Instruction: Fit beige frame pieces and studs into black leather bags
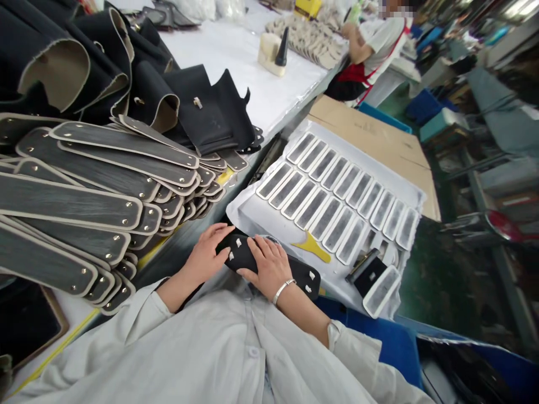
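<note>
A long black leather strip (301,275) with rounded ends lies across my front, with pairs of small pale tabs standing up near both ends. My left hand (208,253) grips its left end, the thumb on top beside two tabs and the fingers around the far edge. Across the strip's middle my right hand (269,262) lies flat, palm down, fingers extended and touching the leather. A silver bracelet (283,290) circles the right wrist. What is under the strip is hidden. Just beyond my right hand a yellow spreader (314,247) rests on the white-covered board.
Grey strips (67,196) with studs are piled at left, below black leather pieces (206,106). At right, rows of grey-faced plates (328,216) lie on a white sheet (269,216), near a black-handled tool (362,266). A co-worker (374,56) sits beyond the cardboard (370,134).
</note>
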Available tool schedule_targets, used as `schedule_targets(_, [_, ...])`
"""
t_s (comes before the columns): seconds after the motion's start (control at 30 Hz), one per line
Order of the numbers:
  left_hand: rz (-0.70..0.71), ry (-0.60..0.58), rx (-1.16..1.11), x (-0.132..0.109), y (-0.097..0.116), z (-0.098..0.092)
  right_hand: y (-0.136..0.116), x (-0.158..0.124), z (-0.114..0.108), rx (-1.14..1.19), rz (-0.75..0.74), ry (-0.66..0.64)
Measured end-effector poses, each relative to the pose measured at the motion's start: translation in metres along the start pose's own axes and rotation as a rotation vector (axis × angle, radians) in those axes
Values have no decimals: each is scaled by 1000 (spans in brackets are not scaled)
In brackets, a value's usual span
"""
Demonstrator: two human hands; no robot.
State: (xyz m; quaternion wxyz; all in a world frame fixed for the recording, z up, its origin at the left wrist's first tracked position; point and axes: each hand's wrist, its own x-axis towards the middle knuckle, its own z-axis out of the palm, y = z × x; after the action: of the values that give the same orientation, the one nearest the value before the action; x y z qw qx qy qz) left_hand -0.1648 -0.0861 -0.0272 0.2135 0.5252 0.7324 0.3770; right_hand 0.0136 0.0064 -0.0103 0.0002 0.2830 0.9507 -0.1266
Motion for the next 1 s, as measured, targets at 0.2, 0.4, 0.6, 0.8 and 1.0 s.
schedule_targets(0.2, [387, -314, 351, -1, 11, 0, 25, -21, -9, 61, -40, 0])
schedule_targets(0.4, [467, -515, 447, 28, 27, 6, 40, -31, -17, 76, -15, -18])
schedule_targets(0.6, [467, -567, 392, 38, 34, 10, 34, -28, -14, 53, 12, -1])
schedule_targets(0.8, [439, -554, 370, 31, 37, 11, 46, -43, -20, 61, 9, -48])
schedule_targets(1.0, [460, -516, 417, 27, 49, 25, 50, -44, -18, 38, 43, -11])
